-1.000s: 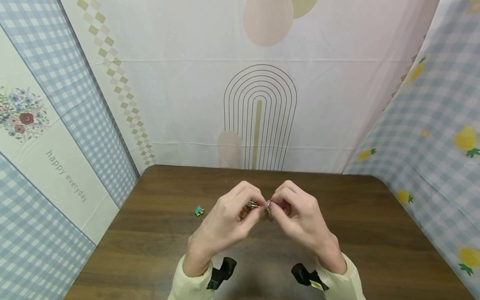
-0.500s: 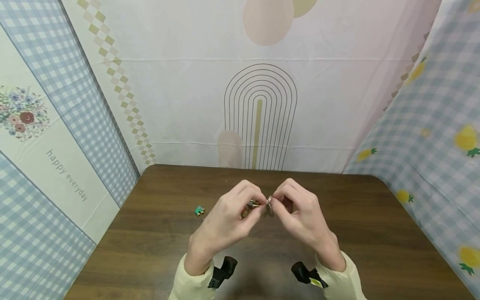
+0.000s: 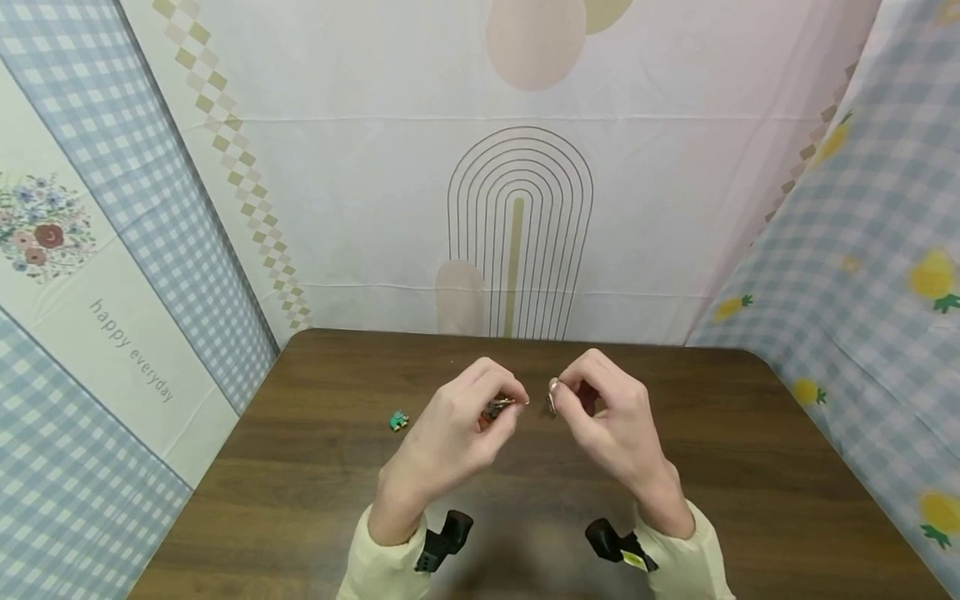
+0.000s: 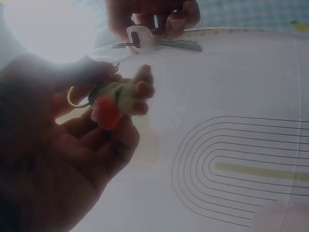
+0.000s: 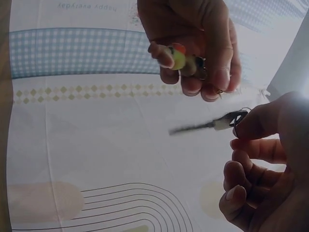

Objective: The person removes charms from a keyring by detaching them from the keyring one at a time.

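My left hand (image 3: 453,429) pinches a keychain charm, a small soft-looking figure (image 4: 107,112) in red, pale green and pinkish tones. A gold ring is attached to it, seen in the left wrist view. My right hand (image 3: 611,425) pinches a metal key (image 5: 222,123) by a thin ring at its head, the blade pointing away from the fingertips. Both hands are raised over the table, with a small gap between their fingertips. On the table left of my left hand lies a small teal and gold trinket (image 3: 398,421).
The brown wooden table (image 3: 300,500) has rounded far corners. A patterned white cloth (image 3: 360,183) hangs behind it, with blue checked cloths (image 3: 840,400) at both sides. A black wrist camera (image 3: 444,537) is strapped to each sleeve.
My right hand has drawn away to the right and slightly up with the key, parting from the left fingertips it met before. My left hand has barely moved.
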A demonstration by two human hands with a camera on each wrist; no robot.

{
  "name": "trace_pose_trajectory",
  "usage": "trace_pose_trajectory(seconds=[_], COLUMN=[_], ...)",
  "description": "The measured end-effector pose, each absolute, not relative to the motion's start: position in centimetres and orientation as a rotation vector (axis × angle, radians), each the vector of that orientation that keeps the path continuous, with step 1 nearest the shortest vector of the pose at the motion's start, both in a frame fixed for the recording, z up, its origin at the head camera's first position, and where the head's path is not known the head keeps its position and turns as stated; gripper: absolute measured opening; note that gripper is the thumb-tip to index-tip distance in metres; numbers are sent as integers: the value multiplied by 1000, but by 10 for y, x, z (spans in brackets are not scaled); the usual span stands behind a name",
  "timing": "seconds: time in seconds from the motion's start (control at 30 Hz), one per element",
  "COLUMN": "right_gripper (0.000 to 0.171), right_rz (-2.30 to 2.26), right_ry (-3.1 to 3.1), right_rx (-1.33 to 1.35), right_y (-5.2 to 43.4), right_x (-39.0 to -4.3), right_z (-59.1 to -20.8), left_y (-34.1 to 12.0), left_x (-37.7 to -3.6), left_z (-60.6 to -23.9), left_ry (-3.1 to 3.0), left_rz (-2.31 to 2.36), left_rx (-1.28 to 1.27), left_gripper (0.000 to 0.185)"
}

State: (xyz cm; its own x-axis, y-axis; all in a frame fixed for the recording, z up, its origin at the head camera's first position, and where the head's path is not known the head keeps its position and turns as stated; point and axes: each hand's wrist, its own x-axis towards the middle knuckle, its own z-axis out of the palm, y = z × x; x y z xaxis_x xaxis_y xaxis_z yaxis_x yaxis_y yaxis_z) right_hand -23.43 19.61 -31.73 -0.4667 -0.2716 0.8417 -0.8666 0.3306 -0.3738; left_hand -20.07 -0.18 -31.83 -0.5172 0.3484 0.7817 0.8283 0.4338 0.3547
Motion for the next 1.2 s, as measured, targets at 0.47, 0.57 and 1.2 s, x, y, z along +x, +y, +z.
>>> trace_pose_trajectory(seconds=[0.47, 0.57, 1.2], right_gripper=[26, 25, 21], right_rz=[1082, 1057, 1054], right_ry=[-2040, -2061, -2230], right_rx=[971, 971, 869], right_y=[214, 219, 261], right_x=[-244, -248, -268], right_z=[-330, -336, -367], left_y=[-16, -19, -38], left_x=[-218, -221, -237], left_z=[-337, -342, -369], left_ry=[-2290, -2317, -2534], left_rz=[-1160, -1131, -1397], left_rx=[-857, -845, -815], left_gripper=[8, 7, 5])
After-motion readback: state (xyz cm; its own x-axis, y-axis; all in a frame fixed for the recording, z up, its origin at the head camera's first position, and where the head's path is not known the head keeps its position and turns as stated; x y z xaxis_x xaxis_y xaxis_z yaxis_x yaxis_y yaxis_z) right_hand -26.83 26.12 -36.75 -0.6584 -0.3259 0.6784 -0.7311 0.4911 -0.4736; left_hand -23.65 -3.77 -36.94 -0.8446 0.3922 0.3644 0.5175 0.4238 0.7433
